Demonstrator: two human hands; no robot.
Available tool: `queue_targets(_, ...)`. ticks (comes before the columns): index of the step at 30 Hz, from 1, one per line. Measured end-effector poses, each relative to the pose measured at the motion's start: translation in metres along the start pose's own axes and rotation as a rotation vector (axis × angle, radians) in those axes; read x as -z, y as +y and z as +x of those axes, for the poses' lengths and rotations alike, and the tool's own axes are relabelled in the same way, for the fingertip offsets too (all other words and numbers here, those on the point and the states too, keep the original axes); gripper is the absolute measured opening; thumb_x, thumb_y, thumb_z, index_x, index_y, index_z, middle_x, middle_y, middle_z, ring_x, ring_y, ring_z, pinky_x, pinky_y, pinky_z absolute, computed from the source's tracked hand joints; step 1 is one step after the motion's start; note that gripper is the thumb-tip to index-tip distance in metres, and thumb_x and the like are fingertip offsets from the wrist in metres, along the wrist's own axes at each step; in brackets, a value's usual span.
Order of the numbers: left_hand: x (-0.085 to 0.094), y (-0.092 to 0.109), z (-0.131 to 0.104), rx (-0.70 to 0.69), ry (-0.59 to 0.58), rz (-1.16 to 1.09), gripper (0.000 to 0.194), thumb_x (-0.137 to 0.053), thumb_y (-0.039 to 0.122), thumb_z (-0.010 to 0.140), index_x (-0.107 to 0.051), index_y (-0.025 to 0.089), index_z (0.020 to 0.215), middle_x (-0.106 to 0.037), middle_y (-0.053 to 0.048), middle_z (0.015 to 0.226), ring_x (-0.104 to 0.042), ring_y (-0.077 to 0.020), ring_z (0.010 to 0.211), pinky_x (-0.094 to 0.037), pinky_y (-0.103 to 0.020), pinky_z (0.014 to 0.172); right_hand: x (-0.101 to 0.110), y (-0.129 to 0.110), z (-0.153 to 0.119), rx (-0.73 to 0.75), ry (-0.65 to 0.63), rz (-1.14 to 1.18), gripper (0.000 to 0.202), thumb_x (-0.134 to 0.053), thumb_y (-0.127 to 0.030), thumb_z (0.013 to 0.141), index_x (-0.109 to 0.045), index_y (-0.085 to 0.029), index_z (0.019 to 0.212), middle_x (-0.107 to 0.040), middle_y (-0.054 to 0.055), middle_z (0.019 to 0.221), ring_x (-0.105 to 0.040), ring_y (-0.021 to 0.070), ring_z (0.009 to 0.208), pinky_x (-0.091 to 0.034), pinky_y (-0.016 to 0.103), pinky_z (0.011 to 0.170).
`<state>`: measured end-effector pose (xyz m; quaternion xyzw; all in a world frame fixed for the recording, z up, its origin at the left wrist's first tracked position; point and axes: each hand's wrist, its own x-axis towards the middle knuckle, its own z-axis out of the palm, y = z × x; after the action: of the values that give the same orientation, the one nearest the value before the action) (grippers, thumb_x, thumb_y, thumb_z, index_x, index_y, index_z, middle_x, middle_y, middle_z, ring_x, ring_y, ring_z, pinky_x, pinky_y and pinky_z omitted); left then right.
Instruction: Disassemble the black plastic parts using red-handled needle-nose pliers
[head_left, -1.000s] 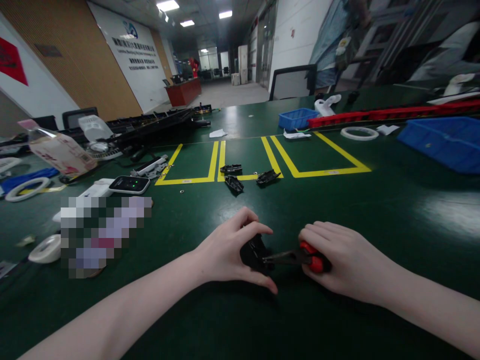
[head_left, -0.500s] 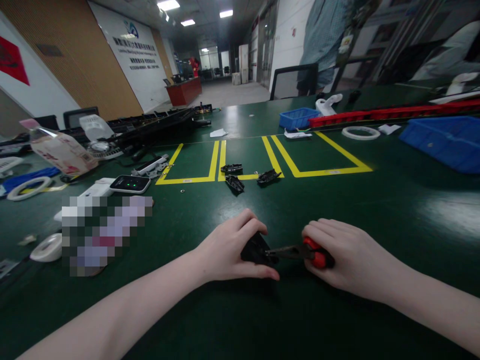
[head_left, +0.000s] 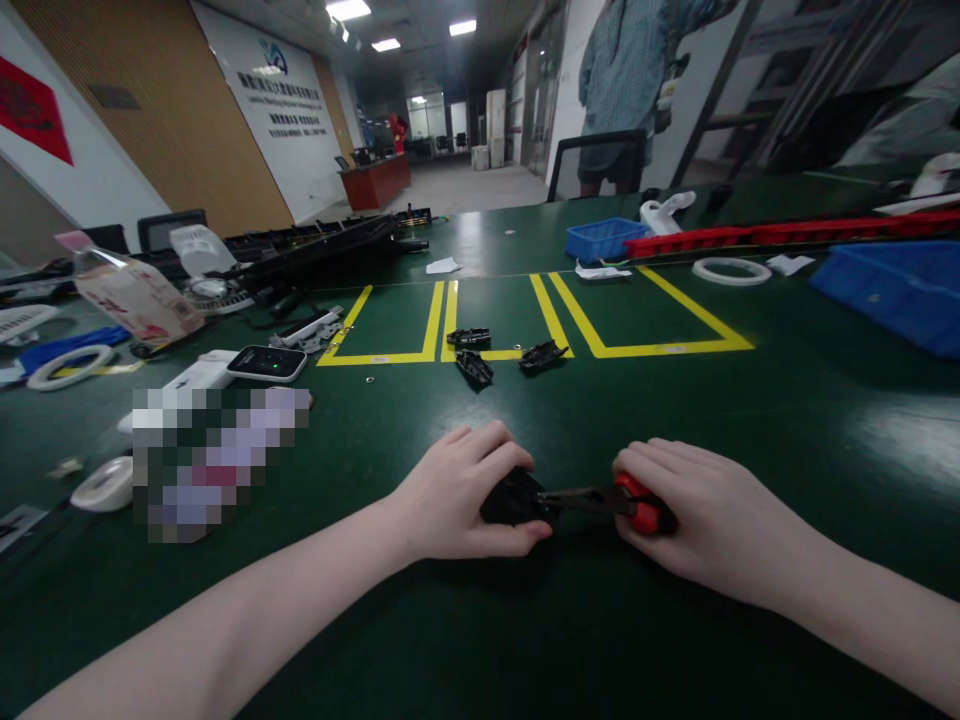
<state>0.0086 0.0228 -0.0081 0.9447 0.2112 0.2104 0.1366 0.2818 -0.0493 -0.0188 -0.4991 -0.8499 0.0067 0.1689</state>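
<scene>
Thumb and fingers of my left hand (head_left: 469, 495) are closed round a dark plastic part (head_left: 514, 500), low over the green table. My right hand (head_left: 697, 520) grips pliers (head_left: 589, 499) by their red and black handles. The long narrow jaws point left, and their tip meets the right end of the dark part. Whether the jaws pinch something there is too dark to tell. Beyond my hands lie three small black plastic pieces: one (head_left: 469, 337) across the yellow tape line, one (head_left: 474, 368) nearer me, and one (head_left: 543, 356) to the right.
Yellow tape (head_left: 671, 350) marks boxes on the table. At the left are a phone-like device (head_left: 267, 364), a bottle (head_left: 135, 290) and tape rolls. Blue bins (head_left: 892, 295) and a long red strip (head_left: 765, 235) lie right. A person (head_left: 622, 90) stands behind a chair.
The view has shifted slightly. My left thumb has drawn in closer against the dark part. The pliers stay at its right end. The person in the background has moved and raised an arm.
</scene>
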Motion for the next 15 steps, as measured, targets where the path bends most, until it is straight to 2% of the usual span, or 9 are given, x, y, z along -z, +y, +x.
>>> queue_targets(7, -0.0066, -0.0043, 0.0012, -0.068, 0.053, 0.010, 0.048, -0.066, 0.062, 0.085, -0.062, 0.017, 0.099, -0.065, -0.002, 0.092, -0.059, -0.0143, 0.075, -0.041, -0.027, 0.067, 0.0028, 0.0039, 0.0027, 0.029, 0.021, -0.010, 0.011, -0.060, -0.027, 0.077, -0.057, -0.022, 0.086, -0.063, 0.004, 0.076, -0.060, 0.0194, 0.062, -0.047, 0.031, 0.052)
queue_targets(15, -0.0068, -0.0058, 0.0029, -0.074, -0.008, -0.001, 0.050, -0.064, 0.065, 0.084, -0.061, 0.016, 0.095, -0.066, 0.001, 0.080, -0.057, -0.0109, 0.062, -0.039, -0.024, 0.060, -0.0003, 0.0103, 0.0026, 0.068, 0.074, -0.002, 0.017, -0.063, -0.032, 0.076, -0.059, -0.025, 0.091, -0.065, 0.005, 0.078, -0.063, 0.0222, 0.063, -0.052, 0.035, 0.051)
